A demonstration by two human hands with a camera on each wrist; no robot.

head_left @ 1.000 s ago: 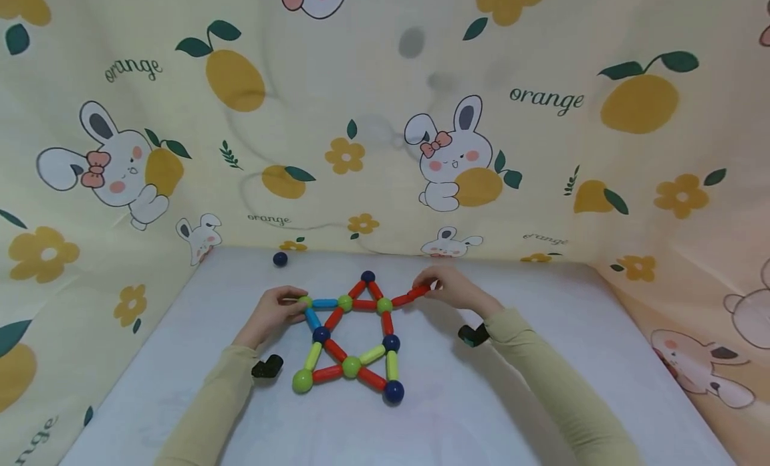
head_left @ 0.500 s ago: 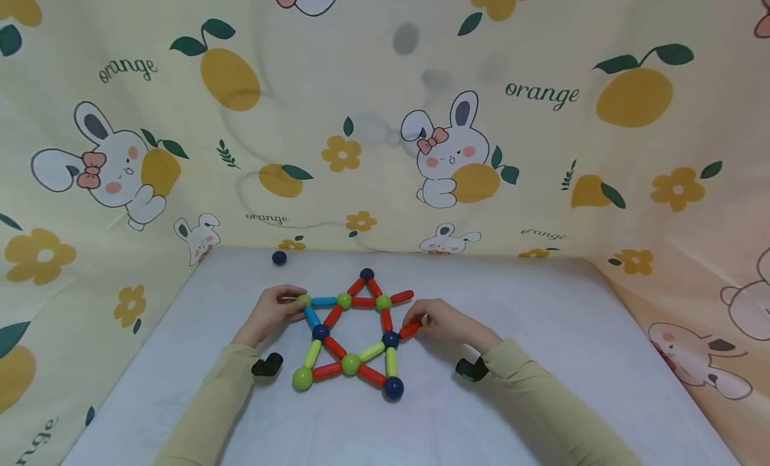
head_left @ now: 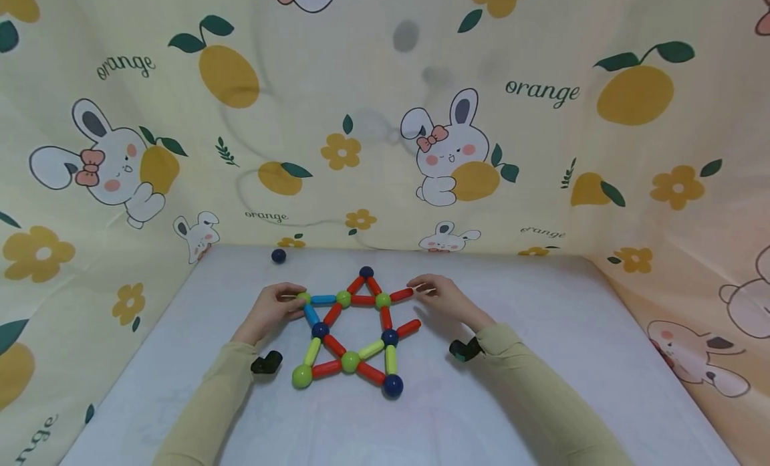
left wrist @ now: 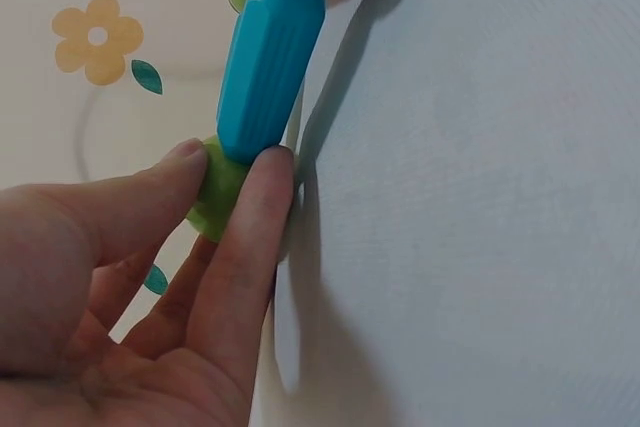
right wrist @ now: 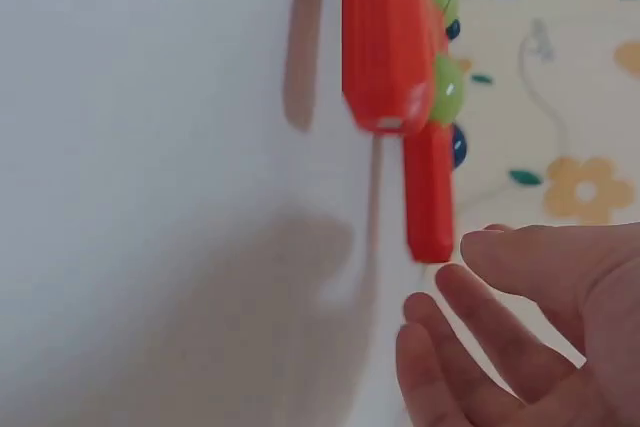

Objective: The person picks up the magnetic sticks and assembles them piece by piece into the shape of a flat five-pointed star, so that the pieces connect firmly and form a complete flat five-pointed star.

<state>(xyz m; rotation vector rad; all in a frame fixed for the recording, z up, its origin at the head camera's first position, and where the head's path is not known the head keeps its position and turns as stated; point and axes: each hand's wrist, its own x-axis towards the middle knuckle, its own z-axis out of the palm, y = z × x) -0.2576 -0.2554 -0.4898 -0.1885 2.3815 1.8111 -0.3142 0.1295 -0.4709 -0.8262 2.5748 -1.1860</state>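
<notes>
A frame of rods and balls lies on the table in the head view. At its upper left corner my left hand (head_left: 269, 313) pinches a green ball (left wrist: 218, 187) between thumb and finger. From that ball a blue rod (left wrist: 270, 62) runs to a dark blue ball (head_left: 321, 329). My right hand (head_left: 448, 299) is beside the free end of the upper red rod (head_left: 401, 295). In the right wrist view its fingers are spread and hold nothing, the thumb just short of the rod end. A lower red rod (head_left: 410, 326) sticks out from another dark blue ball (head_left: 390, 337).
A loose dark blue ball (head_left: 279, 256) lies at the back left of the white table (head_left: 481, 412). Behind the table hangs a patterned curtain (head_left: 361, 85). Yellow-green rods (head_left: 392, 362) and a larger green ball (head_left: 302, 376) form the frame's near part.
My right hand carried a red rod from the upper rod's end to the right-hand dark blue ball, let go, then moved back up beside the upper red rod. My left hand stayed put.
</notes>
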